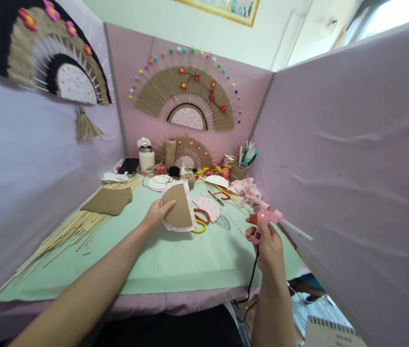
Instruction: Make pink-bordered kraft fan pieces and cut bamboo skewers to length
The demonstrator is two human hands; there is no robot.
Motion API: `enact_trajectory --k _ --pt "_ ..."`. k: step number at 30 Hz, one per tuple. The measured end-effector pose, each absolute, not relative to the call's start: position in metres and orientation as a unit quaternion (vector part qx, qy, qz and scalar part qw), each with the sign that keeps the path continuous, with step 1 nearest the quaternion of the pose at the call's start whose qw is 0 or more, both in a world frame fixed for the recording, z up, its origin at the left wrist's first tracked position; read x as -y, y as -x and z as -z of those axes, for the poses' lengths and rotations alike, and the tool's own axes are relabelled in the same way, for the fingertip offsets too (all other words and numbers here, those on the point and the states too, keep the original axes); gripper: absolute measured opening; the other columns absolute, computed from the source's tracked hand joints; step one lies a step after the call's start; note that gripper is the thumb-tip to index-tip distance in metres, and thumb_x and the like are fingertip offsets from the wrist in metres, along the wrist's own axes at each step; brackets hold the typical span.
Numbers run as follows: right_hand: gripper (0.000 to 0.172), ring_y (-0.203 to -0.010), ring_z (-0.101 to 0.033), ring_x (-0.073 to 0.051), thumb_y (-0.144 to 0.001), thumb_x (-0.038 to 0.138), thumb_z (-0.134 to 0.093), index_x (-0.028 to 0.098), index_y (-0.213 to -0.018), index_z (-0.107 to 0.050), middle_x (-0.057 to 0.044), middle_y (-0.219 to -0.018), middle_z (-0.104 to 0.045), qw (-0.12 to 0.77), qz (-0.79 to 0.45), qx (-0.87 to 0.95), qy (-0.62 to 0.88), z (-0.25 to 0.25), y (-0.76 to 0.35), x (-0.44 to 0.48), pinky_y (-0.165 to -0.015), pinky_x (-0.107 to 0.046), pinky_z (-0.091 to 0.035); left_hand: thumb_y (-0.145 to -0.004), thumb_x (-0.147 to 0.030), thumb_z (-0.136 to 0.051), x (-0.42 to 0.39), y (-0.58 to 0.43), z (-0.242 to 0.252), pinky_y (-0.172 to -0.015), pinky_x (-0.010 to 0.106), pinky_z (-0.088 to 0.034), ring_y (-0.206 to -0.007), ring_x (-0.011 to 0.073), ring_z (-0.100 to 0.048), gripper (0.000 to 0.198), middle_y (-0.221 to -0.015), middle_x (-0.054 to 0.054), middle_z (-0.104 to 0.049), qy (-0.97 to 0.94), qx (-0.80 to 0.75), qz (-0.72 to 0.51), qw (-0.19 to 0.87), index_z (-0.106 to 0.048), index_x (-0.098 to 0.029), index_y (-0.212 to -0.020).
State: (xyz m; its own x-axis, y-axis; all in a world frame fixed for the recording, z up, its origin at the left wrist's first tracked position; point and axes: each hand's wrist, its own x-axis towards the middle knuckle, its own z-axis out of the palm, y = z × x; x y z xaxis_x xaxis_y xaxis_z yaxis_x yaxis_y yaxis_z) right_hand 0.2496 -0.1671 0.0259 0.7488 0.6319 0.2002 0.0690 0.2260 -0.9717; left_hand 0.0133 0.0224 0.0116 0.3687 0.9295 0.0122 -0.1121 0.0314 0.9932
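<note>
My left hand (158, 215) grips a half-round piece of brown cardboard (178, 205) by its curved edge, thumb on top. White fabric with pink dots shows around the cardboard's rim. A pink glue gun (265, 218) is in my right hand (270, 243), held above the table's right side, with a white glue stick (298, 230) poking out the back and a black cord hanging down. Scissors with red and yellow handles (201, 222) lie just right of the cardboard. Beyond them rests a pink dotted half-round piece (207, 208), beside a clear protractor (223, 222).
Many thin wooden sticks (70, 226) lie at the left under a cardboard offcut (108, 200). A white bottle (147, 156), a twine spool (170, 153) and a tool cup (239, 172) stand at the back. Crumpled pink fabric (244, 188) is at the right. Partition walls enclose the table.
</note>
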Motion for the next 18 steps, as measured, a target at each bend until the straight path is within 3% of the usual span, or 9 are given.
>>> enact_trajectory --k 3,6,18 --pt "0.043 -0.046 -0.047 -0.010 -0.079 0.058 -0.055 0.016 -0.088 -0.061 0.001 -0.057 -0.057 0.700 -0.267 0.338 0.569 -0.028 -0.216 0.158 -0.044 -0.023 -0.033 -0.061 -0.056 -0.069 -0.020 -0.011 -0.011 -0.066 0.032 -0.052 -0.078 0.0256 -0.067 0.056 -0.086 0.012 -0.072 -0.588 -0.367 -0.417 0.588 -0.065 -0.008 -0.091" --pt "0.042 -0.049 -0.049 -0.011 -0.083 0.057 -0.051 0.016 -0.087 -0.061 0.001 -0.055 -0.056 0.673 -0.283 0.393 0.559 -0.025 -0.192 0.148 -0.047 -0.024 -0.036 -0.062 -0.057 -0.068 -0.017 -0.010 -0.011 -0.065 0.032 -0.052 -0.079 0.0260 -0.066 0.057 -0.087 0.013 -0.072 -0.616 -0.352 -0.402 0.579 -0.065 -0.008 -0.091" --pt "0.043 -0.064 -0.052 -0.016 -0.089 0.055 -0.039 0.019 -0.071 -0.054 -0.002 -0.064 -0.054 0.560 -0.130 0.499 0.648 -0.013 -0.170 0.134 -0.063 -0.029 -0.040 -0.071 -0.054 -0.063 -0.013 -0.012 -0.004 -0.070 0.032 -0.050 -0.084 0.0243 -0.064 0.054 -0.093 0.011 -0.071 -0.681 -0.302 -0.338 0.574 -0.067 -0.009 -0.099"
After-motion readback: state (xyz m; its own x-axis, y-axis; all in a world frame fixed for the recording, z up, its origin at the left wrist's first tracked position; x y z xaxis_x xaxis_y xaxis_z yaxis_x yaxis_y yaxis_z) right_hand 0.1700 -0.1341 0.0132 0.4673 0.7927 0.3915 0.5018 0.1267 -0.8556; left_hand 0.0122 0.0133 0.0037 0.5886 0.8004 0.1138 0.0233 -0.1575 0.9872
